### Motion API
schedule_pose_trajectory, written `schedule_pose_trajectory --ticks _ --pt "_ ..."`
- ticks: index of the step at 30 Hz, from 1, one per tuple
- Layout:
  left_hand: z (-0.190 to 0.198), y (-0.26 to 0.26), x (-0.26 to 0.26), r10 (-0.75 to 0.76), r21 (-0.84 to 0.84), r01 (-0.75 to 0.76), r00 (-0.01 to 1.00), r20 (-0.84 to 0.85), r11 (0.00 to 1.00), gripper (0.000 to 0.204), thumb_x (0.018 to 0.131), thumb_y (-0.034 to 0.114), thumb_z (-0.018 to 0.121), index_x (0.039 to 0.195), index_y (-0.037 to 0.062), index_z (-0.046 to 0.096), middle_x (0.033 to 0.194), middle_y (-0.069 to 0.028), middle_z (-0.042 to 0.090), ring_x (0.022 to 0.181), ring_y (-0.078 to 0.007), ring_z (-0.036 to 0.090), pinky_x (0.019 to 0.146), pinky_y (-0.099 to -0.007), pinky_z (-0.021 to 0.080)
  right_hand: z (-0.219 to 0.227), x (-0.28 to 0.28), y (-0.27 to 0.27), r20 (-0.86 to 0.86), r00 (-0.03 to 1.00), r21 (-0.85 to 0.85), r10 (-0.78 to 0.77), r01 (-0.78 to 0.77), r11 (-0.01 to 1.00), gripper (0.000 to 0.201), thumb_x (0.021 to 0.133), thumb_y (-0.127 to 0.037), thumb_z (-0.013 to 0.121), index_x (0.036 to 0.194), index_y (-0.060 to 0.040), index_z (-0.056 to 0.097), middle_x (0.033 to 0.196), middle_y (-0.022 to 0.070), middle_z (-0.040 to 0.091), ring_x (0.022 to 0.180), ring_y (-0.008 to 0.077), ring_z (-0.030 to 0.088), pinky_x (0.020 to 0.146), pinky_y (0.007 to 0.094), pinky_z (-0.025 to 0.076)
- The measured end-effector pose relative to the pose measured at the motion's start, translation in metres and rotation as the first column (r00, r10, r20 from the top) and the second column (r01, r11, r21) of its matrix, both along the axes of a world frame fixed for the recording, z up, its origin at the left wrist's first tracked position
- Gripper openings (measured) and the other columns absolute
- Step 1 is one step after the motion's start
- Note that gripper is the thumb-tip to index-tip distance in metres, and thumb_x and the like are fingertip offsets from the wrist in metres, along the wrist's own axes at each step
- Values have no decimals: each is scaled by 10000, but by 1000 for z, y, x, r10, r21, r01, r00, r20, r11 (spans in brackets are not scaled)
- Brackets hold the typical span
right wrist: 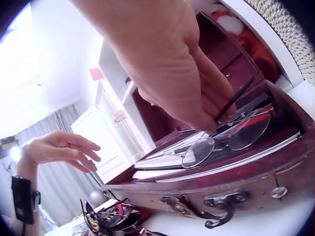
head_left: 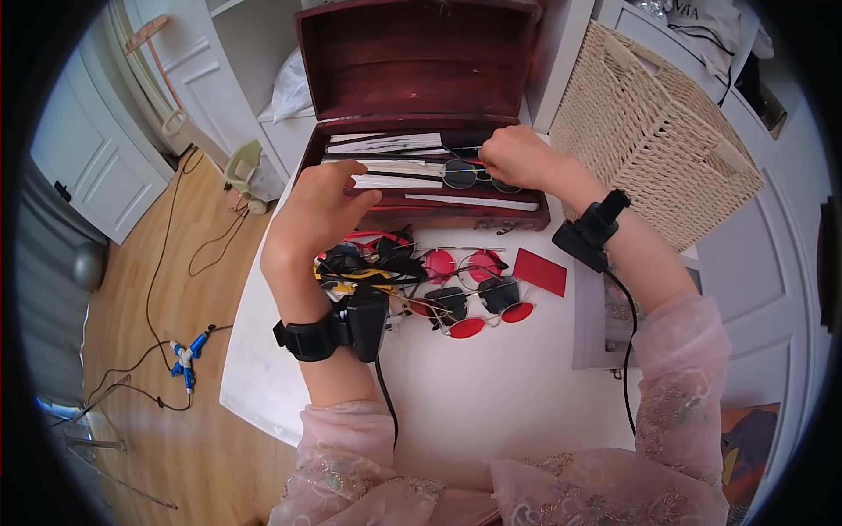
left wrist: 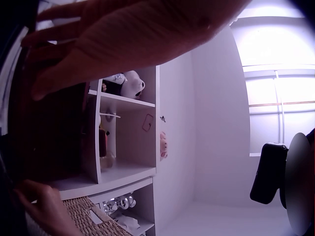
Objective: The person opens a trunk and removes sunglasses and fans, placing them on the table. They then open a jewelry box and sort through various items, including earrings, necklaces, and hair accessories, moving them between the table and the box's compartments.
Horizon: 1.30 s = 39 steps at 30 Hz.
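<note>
My right hand (head_left: 524,159) pinches a pair of thin-framed clear glasses (right wrist: 198,152) by a dark temple arm, over the open dark-red wooden box (head_left: 412,57). In the right wrist view, the lenses hang above papers (right wrist: 165,161) standing in the box. Held above the box's front left edge, my left hand (head_left: 313,215) has loosely bent, spread fingers and nothing in them. Several sunglasses (head_left: 467,328) lie on the white table in front of the box, some with red lenses, some dark, beside a flat red square (head_left: 539,272).
A woven basket (head_left: 658,131) stands right of the box. Under my right forearm is a pale flat case (head_left: 601,329) at the table's right side. Cables run from both wrist cameras. A white shelf (left wrist: 128,101) shows in the left wrist view.
</note>
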State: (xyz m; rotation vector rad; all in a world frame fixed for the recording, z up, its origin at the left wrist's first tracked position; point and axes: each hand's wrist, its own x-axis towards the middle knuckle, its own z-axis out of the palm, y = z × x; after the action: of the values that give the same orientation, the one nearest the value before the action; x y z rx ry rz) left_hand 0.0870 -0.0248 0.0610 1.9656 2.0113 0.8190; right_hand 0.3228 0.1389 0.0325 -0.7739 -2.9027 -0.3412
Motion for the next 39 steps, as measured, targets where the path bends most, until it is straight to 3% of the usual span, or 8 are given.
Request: schedule_pose_trajectory --ticks 3,19,21,25,28,31,37,39 --pt "0 0 0 -9 -5 8 1000 -12 1000 372 773 195 681 1057 -40 624 912 -229 654 836 -325 652 748 -369 512 -9 2 8 -5 1000 37 11 -11 999 78 705 -108 616 683 -47 661 669 146 630 667 323 624 627 416 494" --pt "0 2 1 -14 -20 14 1000 0 1000 365 768 197 686 1023 -57 622 885 -240 650 803 -327 656 734 -368 514 -20 6 6 43 999 -31 24 -23 999 67 689 -126 674 690 -59 668 679 144 631 683 317 624 630 411 489" --pt "1 3 -1 -9 -96 5 999 -41 995 398 805 224 674 1092 -40 594 948 -184 663 820 -259 666 698 -344 515 -14 4 -2 10 1000 -1 -26 27 1000 69 665 -114 680 671 -47 662 701 156 635 728 327 634 629 412 496" --pt "0 3 -2 -19 -99 14 998 -54 995 402 807 226 672 1099 -39 592 951 -183 663 822 -255 666 696 -345 516 1 -2 -18 -66 996 -13 57 -58 998 68 679 -117 667 681 -49 662 698 141 638 730 316 634 631 402 496" --pt "-1 3 -2 -23 -79 20 999 -33 997 399 809 228 672 1096 -37 593 952 -182 663 818 -254 666 693 -343 516 12 -9 -43 -35 997 -159 72 -77 984 72 679 -122 672 703 -54 669 695 121 645 724 300 636 636 393 495" --pt "0 3 -1 -28 -70 25 999 -44 997 395 809 229 673 1094 -35 595 953 -180 663 814 -253 666 691 -342 517 9 -13 -65 -7 986 -423 164 -152 893 116 726 -166 687 769 -58 691 713 74 672 691 248 643 633 349 485" --pt "1 3 2 -29 -79 23 996 -80 997 394 808 227 676 1097 -29 596 935 -170 666 807 -247 667 686 -338 517 -9 -20 -89 158 963 -445 220 -130 886 136 713 -150 699 803 -48 704 693 103 664 687 263 644 638 352 494" --pt "0 3 4 -39 -31 39 999 10 999 369 761 213 687 1005 -57 624 916 -237 646 851 -347 641 756 -379 504 -15 -21 -90 190 955 -436 227 -125 891 140 704 -141 700 806 -44 705 689 112 661 685 270 644 635 359 496"
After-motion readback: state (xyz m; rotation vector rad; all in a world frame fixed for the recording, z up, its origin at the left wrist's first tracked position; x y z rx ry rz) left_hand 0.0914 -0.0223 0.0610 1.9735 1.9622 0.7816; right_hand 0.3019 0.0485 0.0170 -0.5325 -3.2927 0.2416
